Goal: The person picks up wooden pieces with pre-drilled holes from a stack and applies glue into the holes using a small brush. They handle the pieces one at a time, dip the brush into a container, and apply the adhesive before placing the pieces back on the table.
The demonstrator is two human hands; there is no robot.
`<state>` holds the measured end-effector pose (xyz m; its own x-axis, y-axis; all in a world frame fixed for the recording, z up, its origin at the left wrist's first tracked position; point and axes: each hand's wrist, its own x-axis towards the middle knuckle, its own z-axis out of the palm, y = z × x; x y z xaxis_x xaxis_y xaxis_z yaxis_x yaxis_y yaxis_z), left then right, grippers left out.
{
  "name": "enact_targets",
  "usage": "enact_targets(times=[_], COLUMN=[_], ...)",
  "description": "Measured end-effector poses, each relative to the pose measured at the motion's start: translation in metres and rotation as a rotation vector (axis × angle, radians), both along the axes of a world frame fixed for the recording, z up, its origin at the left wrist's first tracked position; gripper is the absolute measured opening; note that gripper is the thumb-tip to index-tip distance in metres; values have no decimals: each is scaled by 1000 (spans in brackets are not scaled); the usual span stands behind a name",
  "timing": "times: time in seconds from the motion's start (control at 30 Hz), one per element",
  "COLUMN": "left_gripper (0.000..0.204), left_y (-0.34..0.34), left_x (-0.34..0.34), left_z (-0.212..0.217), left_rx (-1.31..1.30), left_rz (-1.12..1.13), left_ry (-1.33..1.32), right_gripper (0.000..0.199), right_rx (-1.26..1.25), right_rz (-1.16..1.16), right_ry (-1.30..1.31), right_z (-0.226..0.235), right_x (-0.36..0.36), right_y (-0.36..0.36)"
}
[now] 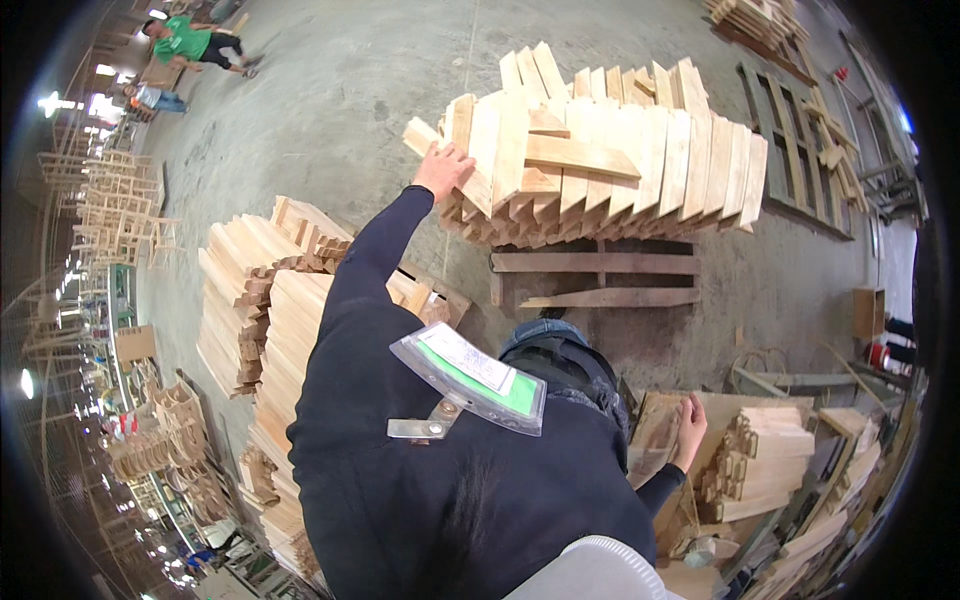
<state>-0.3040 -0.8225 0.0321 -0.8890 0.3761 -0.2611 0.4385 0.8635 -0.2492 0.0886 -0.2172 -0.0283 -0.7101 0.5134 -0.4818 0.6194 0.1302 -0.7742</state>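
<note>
My left hand (443,168) reaches far forward, and its fingers rest on a pale wooden slat (432,133) at the near left corner of a big stack of slats (620,160) on a pallet (596,275). Whether the fingers are gripping the slat or only touching it is unclear. My right hand (691,420) is low at my side, fingers curled over the edge of a flat wooden board (715,410) beside a smaller pile of short wood pieces (765,460). My dark sleeves and a clear badge holder (470,375) hang in the middle of the view.
Another tall pile of slats (265,300) stands at my left. Wooden frames (795,150) lie on the concrete floor (330,100) at the right. Stacked wooden chair frames (110,210) line the far left. Two other people (190,45) are far off at the top left.
</note>
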Motion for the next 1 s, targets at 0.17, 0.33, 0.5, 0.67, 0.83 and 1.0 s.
enact_targets(times=[0.17,0.33,0.5,0.67,0.83,1.0], left_gripper=[40,52,56,61,81,86], left_y=[-9,13,36,25,-5,-13], left_x=[-26,-59,-68,-50,-24,-33], left_z=[18,-7,-42,-30,-48,-64], left_rx=[24,-166,-91,247,742,715], left_rz=[-394,-704,-701,-53,906,1020], left_ry=[151,189,115,169,36,-352], right_gripper=[41,40,41,41,40,40], right_rx=[22,37,39,26,6,1], right_rz=[86,122,175,124,106,116], right_ry=[66,82,50,86,45,-20], right_z=[-3,-5,4,0,13,7], right_x=[-30,-55,-71,-49,-33,-35], right_y=[2,-5,-17,-17,-33,-42])
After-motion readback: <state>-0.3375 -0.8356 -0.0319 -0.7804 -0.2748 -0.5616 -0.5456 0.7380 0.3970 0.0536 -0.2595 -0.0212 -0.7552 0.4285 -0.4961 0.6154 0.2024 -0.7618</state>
